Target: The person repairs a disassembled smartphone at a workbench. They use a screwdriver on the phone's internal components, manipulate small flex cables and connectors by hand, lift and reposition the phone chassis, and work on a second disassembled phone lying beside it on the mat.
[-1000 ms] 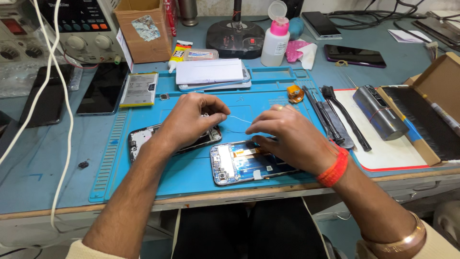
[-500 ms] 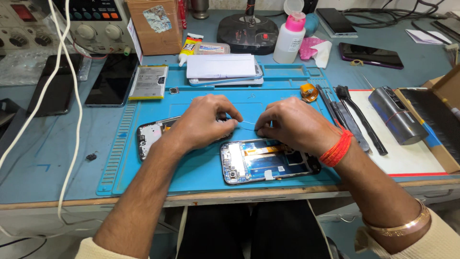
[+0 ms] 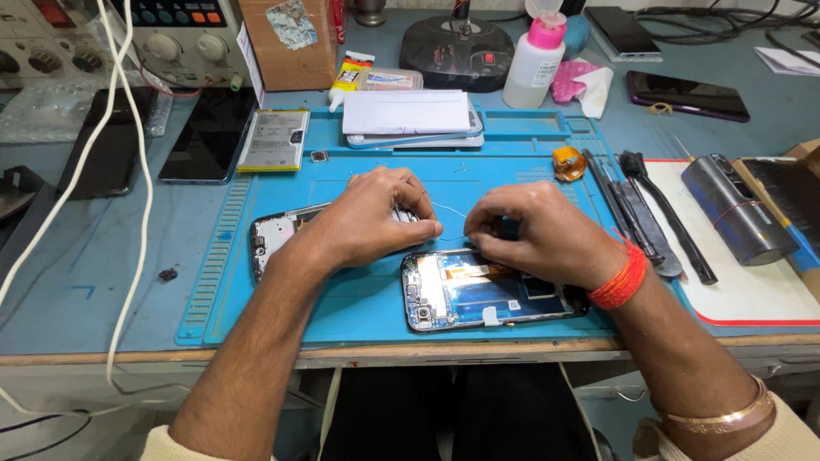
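Both hands over the middle of a blue work mat (image 3: 282, 299) on the surface. Left hand (image 3: 371, 213) curled, grip pinched on one end of a thin wire (image 3: 450, 210), resting partly over a phone frame (image 3: 278, 235) lying flat at the mat's left. Right hand (image 3: 534, 226) curled too, grip pinched on the wire's other end, just past the far edge of an opened phone (image 3: 487, 294) lying face down near the mat's front edge, insides showing. Wire stretched between the two hands; hard to tell whether it touches the opened phone, since the fingers hide the spot. Red thread band (image 3: 621, 277) on the right wrist, metal bangle (image 3: 726, 414) further up that arm.

Far side of the mat: a white stack of flat phone parts (image 3: 410, 115). Left of it, a battery (image 3: 275, 139) at the mat's edge and dark phones (image 3: 209, 132) on the bare surface. Right of the hands, black pry tools (image 3: 649, 213) and a dark metal cylinder (image 3: 735, 209). Further off, a white bottle with a pink cap (image 3: 535, 64).
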Available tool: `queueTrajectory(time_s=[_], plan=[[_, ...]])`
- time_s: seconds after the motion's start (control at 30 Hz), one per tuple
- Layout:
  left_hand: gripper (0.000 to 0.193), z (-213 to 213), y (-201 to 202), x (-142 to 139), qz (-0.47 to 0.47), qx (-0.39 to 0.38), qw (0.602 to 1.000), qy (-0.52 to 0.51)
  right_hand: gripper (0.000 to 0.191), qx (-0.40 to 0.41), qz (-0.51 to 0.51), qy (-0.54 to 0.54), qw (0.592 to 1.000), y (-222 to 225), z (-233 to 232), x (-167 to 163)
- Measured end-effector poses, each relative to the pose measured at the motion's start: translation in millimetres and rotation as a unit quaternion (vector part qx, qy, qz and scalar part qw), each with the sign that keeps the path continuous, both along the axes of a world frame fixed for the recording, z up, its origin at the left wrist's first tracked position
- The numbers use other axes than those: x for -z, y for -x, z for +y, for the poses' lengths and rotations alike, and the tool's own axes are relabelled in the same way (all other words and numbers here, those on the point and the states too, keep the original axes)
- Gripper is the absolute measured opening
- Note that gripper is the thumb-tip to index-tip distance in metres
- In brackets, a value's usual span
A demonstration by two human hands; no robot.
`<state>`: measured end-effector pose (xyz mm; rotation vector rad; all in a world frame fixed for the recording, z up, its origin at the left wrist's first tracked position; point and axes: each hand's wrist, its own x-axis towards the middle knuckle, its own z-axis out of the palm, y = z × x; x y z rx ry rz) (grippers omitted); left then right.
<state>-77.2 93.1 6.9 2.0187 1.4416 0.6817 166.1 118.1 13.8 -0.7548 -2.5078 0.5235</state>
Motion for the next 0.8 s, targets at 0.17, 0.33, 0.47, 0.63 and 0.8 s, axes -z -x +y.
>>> queueTrajectory(time_s=[0.17,0.33,0.47,0.63,0.8], plan=[[0.029,-2.2,1.3,-1.9,0.016,0.016,1.0,0.001,0.01,-0.007,0.018,0.018,1.0,-1.3,-1.0,-1.2],[0.029,-3.2,2.0,-2.7,0.031,0.021,0.999,0.001,0.01,-0.006,0.017,0.033,0.999,0.5,-3.3,-2.3],[0.027,-3.4,2.2,-1.4,0.033,0.025,0.999,-0.009,0.01,-0.025,0.017,0.028,0.999,2.6,-6.1,-2.3],[0.025,-2.0,2.5,-0.6,0.027,0.038,0.999,-0.014,0.01,-0.026,-0.002,0.008,1.0,5.0,-8.0,-3.1],[0.024,-1.2,1.4,-0.2,0.033,0.028,0.999,0.008,0.009,-0.025,-0.009,0.008,1.0,5.8,-8.2,-3.4]])
